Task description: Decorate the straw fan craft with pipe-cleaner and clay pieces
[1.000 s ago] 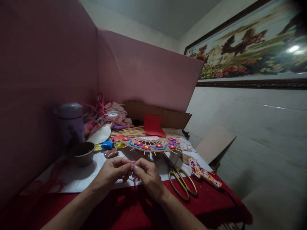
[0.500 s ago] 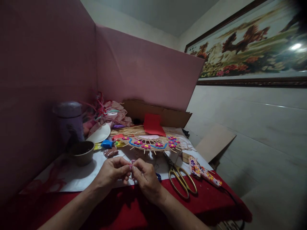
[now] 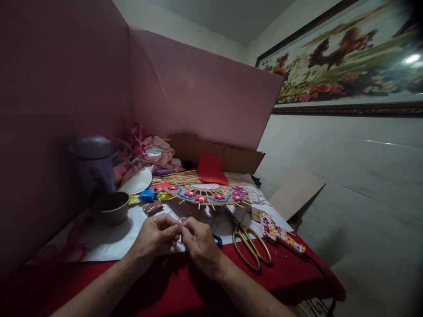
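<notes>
The fingers (image 3: 170,230) of the left hand (image 3: 155,235) are pinched, thumb against forefinger, on a small pinkish-purple strand (image 3: 183,219), and the thumb and forefinger of the right hand (image 3: 202,246) close on it too, the fingertips of the two hands almost meeting. The strand is held above the near edge of a white sheet (image 3: 102,248), which lies over a red cloth (image 3: 158,286) on the tabletop (image 3: 297,275). Just beside the right hand is a dark blue object (image 3: 217,240), partly hidden. Further right lie scissors with gold handles (image 3: 243,230) and a flower-patterned glue gun (image 3: 287,240) with a cord. Beyond the hands is a brown curved piece (image 3: 211,200) with pink flowers, a wavy blue line and sticks jutting from its edge; behind it, a red paper (image 3: 211,169) rests on a bundle of thin sticks (image 3: 180,178). To the left are a brown packet (image 3: 153,207), a blue packet (image 3: 147,196), a bowl (image 3: 114,218) and a purple lidded container (image 3: 94,167). A pink panel (image 3: 205,88) rises at the back, and a framed horse picture (image 3: 340,66) hangs on the pale wall (image 3: 363,185) at right.
</notes>
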The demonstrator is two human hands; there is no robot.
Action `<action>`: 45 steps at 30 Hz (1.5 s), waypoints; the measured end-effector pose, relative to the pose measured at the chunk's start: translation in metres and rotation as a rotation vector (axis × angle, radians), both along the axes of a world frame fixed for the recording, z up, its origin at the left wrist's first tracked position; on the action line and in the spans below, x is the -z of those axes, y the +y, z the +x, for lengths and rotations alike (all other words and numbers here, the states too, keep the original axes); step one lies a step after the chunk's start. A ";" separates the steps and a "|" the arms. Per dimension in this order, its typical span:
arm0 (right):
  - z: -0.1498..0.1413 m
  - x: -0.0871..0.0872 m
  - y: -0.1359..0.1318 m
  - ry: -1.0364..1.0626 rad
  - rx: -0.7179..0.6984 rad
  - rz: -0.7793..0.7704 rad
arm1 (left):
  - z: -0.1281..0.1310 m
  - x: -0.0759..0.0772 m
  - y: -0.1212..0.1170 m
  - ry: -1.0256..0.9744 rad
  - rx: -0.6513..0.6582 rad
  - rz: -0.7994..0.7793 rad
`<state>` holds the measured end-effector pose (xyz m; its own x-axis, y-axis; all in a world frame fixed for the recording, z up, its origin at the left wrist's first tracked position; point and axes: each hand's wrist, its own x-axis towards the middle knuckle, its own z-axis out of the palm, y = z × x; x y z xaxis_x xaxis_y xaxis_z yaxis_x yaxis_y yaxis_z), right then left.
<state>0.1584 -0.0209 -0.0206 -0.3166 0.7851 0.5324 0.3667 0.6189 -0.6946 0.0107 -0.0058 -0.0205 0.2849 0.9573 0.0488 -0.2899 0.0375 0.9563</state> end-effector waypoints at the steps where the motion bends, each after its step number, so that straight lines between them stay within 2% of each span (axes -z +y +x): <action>1: 0.001 0.000 0.000 -0.006 0.014 0.014 | 0.000 0.000 0.000 -0.010 0.007 0.003; 6: 0.003 0.001 0.001 -0.024 0.108 0.090 | 0.001 -0.005 -0.003 -0.012 0.045 0.021; 12: 0.003 0.002 0.000 -0.078 0.117 0.163 | 0.001 -0.010 -0.006 0.081 -0.027 0.063; 21: 0.002 0.001 0.000 -0.021 0.042 0.126 | 0.004 -0.015 -0.007 0.135 -0.091 0.094; 29: -0.001 0.002 0.002 -0.046 0.034 0.062 | 0.007 -0.003 -0.008 0.162 -0.191 0.110; 37: -0.009 0.010 0.005 -0.116 0.129 0.078 | 0.010 0.006 -0.008 0.226 -0.234 0.099; 41: -0.007 0.008 0.005 -0.091 0.100 0.039 | 0.009 0.000 -0.008 0.229 -0.251 0.163; 43: -0.004 0.005 0.005 -0.030 0.052 -0.027 | 0.006 -0.006 -0.009 0.208 -0.224 0.193; 45: -0.001 0.001 0.004 0.028 0.009 -0.076 | 0.004 -0.010 -0.009 0.159 -0.166 0.158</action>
<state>0.1575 -0.0173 -0.0217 -0.2956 0.8262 0.4795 0.3517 0.5608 -0.7495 0.0146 -0.0149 -0.0103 0.1408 0.9755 0.1688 -0.1251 -0.1516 0.9805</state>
